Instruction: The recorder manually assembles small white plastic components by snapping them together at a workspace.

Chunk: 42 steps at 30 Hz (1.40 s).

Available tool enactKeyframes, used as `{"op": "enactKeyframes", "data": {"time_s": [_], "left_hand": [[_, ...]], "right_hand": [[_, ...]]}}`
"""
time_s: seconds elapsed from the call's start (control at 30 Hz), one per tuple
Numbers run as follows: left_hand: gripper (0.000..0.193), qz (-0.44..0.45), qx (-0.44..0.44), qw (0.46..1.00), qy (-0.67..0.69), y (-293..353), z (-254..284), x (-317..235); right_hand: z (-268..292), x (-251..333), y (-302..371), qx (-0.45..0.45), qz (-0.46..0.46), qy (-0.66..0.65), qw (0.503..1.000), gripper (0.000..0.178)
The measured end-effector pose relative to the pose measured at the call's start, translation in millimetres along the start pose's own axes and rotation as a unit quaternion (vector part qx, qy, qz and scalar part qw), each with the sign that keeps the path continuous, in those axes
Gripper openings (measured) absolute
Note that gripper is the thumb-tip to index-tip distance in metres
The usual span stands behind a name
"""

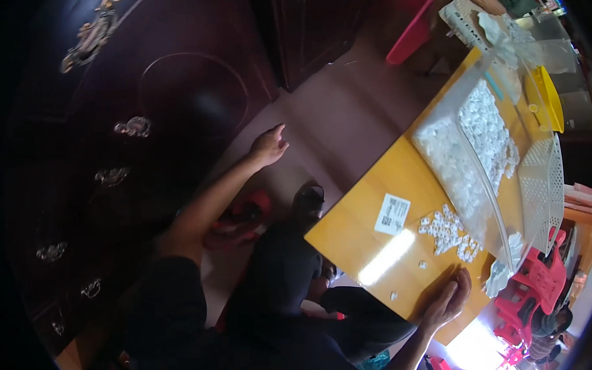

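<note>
Head view: right hand (449, 301) seemingly flat on table (363, 231)

- Table (368, 202): lies at three o'clock of the view, its near corner toward centre.
- Label (392, 214): lies on the table, at nine o'clock of the loose small parts (449, 230).
- Clear bag of parts (467, 146): lies on the table, at twelve o'clock of the loose parts.
- Perforated tray (542, 189): at three o'clock of the bag.
- Right hand (447, 303): rests on the table edge, at six o'clock of the loose parts.
- Left hand (268, 145): off the table, at nine o'clock of it, above the floor (346, 118).
</note>
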<state>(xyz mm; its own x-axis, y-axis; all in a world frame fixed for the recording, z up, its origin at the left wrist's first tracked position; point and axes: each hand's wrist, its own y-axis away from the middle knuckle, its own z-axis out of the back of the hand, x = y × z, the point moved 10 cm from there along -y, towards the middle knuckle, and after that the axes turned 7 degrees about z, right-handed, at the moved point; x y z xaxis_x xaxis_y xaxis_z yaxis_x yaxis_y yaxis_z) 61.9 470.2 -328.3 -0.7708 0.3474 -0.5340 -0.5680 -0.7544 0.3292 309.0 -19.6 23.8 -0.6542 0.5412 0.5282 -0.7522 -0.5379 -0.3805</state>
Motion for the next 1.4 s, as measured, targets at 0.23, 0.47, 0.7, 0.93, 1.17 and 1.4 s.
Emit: {"op": "enactKeyframes", "data": {"time_s": [0.23, 0.47, 0.7, 0.93, 1.17, 1.4], "left_hand": [[0.07, 0.046, -0.017, 0.996, -0.081, -132.5, -60.5, -13.5], [0.072, 0.01, -0.112, 0.992, -0.064, -218.0, -83.5, 7.3], [0.085, -0.043, -0.162, 0.983, -0.079, -257.0, -84.1, -25.8], [0.093, -0.008, -0.19, 0.981, -0.042, -288.9, -82.3, -26.7], [0.081, 0.057, -0.091, 0.989, -0.1, -320.5, -94.4, -23.5], [0.086, 0.052, 0.008, 0.991, -0.126, -322.1, -114.4, -10.1]], "right_hand": [[-11.5, -7.2, -3.0, 0.051, -0.05, 0.127, 0.989, 0.034], [-22.2, -26.9, 6.1, 0.176, -0.045, 0.32, 0.93, 0.041], [-58.9, -39.8, -16.1, 0.155, 0.028, 0.332, 0.93, 0.04], [-83.4, -36.8, -30.7, 0.097, 0.114, 0.353, 0.924, 0.039], [-98.0, -28.3, -33.3, 0.045, 0.199, 0.378, 0.903, 0.038], [-83.8, -4.5, -14.1, 0.041, 0.273, 0.396, 0.876, 0.038]]}}
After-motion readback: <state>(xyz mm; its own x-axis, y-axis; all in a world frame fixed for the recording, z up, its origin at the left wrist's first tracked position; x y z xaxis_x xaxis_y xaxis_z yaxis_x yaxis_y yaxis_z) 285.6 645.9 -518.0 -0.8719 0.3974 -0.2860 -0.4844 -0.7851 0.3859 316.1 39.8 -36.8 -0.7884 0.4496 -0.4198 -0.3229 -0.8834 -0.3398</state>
